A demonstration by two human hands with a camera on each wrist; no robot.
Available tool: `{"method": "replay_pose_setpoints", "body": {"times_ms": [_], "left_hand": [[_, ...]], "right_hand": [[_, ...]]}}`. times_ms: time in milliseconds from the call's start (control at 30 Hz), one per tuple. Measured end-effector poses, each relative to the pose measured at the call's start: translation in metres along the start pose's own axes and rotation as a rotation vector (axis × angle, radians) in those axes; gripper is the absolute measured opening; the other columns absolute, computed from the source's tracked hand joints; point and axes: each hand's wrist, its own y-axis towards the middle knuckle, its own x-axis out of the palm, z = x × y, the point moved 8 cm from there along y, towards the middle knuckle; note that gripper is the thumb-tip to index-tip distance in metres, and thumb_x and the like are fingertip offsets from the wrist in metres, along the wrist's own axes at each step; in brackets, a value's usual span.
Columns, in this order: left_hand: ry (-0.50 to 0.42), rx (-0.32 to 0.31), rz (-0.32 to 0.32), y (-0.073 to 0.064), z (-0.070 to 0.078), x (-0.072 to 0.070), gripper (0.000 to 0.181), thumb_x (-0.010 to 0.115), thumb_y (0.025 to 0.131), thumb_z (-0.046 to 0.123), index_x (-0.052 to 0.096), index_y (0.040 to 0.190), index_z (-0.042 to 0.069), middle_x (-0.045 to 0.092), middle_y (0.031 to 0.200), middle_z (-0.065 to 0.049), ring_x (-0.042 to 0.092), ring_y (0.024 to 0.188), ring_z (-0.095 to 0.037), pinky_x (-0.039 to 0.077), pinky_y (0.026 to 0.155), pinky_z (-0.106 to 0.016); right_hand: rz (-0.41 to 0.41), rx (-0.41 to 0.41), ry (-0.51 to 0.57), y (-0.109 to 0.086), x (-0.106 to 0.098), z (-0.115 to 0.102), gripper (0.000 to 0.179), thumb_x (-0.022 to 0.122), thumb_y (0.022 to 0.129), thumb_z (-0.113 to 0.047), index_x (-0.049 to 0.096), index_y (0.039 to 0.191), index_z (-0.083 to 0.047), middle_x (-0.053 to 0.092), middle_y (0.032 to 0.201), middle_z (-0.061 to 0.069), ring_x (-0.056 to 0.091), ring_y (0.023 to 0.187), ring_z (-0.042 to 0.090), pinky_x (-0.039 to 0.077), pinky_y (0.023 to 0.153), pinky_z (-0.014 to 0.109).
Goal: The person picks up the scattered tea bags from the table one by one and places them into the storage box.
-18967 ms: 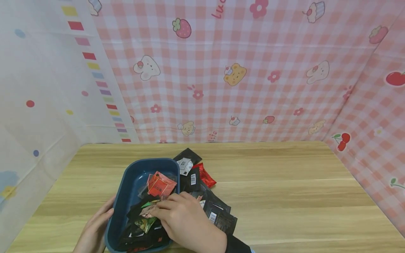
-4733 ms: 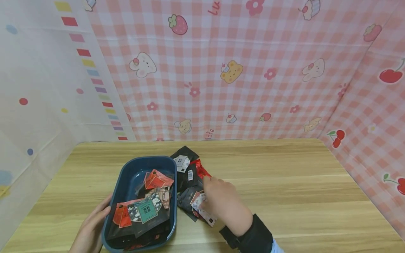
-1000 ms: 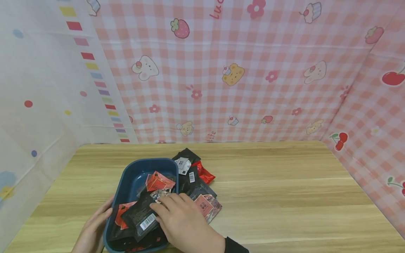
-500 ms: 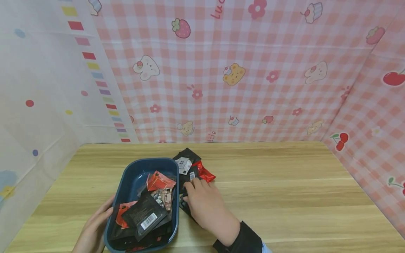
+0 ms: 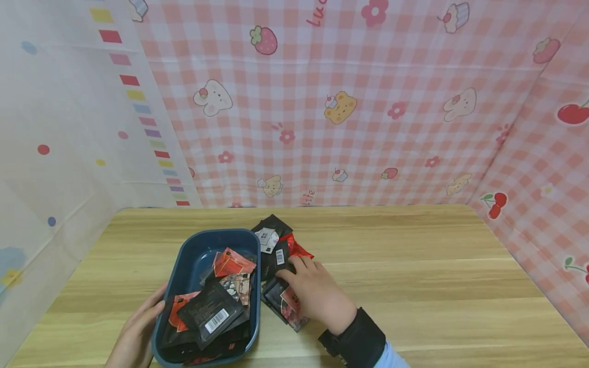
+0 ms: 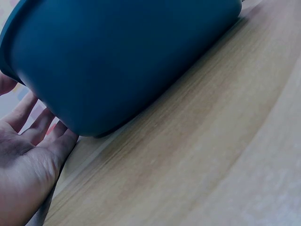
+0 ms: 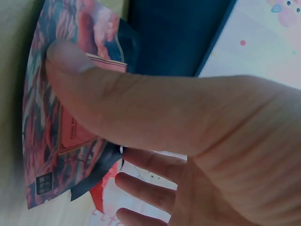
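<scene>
My left hand [image 5: 138,327] rests against the outer left side of a deep blue plastic bin [image 5: 162,312]. In the left wrist view its straight fingers [image 6: 43,126] lie along the bin's wall under the rim. My right hand [image 5: 317,294] is over a small pile of flat sachets just right of the bin. In the right wrist view my thumb [image 7: 70,59] touches the front of a pink floral sachet [image 7: 40,101] with a pink label, while the other fingers reach past its edge, fairly straight. A dark sachet [image 7: 96,174] shows behind it.
Sachets fill the bin's near part, with a black barcoded sachet [image 5: 211,314] on top and red-labelled ones [image 5: 233,263] farther back. Outside lie a black barcoded sachet [image 5: 273,263], a white-labelled one [image 5: 267,240] and a shiny red packet [image 5: 299,248]. Patterned cloth [image 5: 340,153] stands behind the wooden table [image 5: 414,286].
My right hand let go of the black barcoded sachet in the bin and moved right to the pile on the table. The pile is smaller than 19 seconds ago. My left hand stays put.
</scene>
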Motion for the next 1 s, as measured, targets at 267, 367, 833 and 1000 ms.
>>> {"method": "replay_pose_setpoints", "body": {"times_ms": [267,367,833,1000], "left_hand": [[0.046,-0.044,0.018,0.001,0.0,0.001,0.063,0.025,0.104,0.022,-0.016,0.148,0.001,0.055,0.121,0.033,0.052,0.11,0.008,0.052,0.088,-0.016],[0.048,-0.06,0.022,0.001,-0.001,0.0,0.064,0.025,0.104,0.023,-0.016,0.148,0.002,0.055,0.12,0.033,0.052,0.11,0.008,0.052,0.087,-0.016],[0.013,-0.061,0.004,0.0,0.0,0.002,0.063,0.024,0.105,0.023,-0.019,0.148,0.003,0.055,0.12,0.033,0.052,0.111,0.008,0.052,0.088,-0.016],[-0.015,-0.049,-0.027,0.0,0.0,0.003,0.062,0.021,0.105,0.021,-0.021,0.146,0.003,0.056,0.122,0.032,0.052,0.111,0.007,0.052,0.088,-0.017]], "right_hand": [[0.009,-0.012,-0.005,0.004,0.007,-0.001,0.072,0.085,0.06,-0.019,0.057,0.126,-0.024,0.046,0.139,0.013,0.042,0.124,0.03,0.044,0.102,0.052],[0.034,-0.052,-0.031,0.007,0.009,-0.005,0.062,0.081,0.067,-0.018,0.059,0.125,-0.023,0.045,0.143,0.013,0.041,0.128,0.031,0.044,0.104,0.05],[0.174,-0.11,0.002,0.007,-0.016,-0.015,0.032,0.081,0.067,-0.019,0.064,0.094,-0.016,0.069,0.1,-0.002,0.059,0.095,0.015,0.049,0.091,0.038],[0.145,-0.065,-0.01,0.001,-0.028,-0.016,0.022,0.079,0.069,-0.017,0.071,0.09,-0.018,0.076,0.086,-0.005,0.065,0.082,0.012,0.05,0.078,0.033]]}}
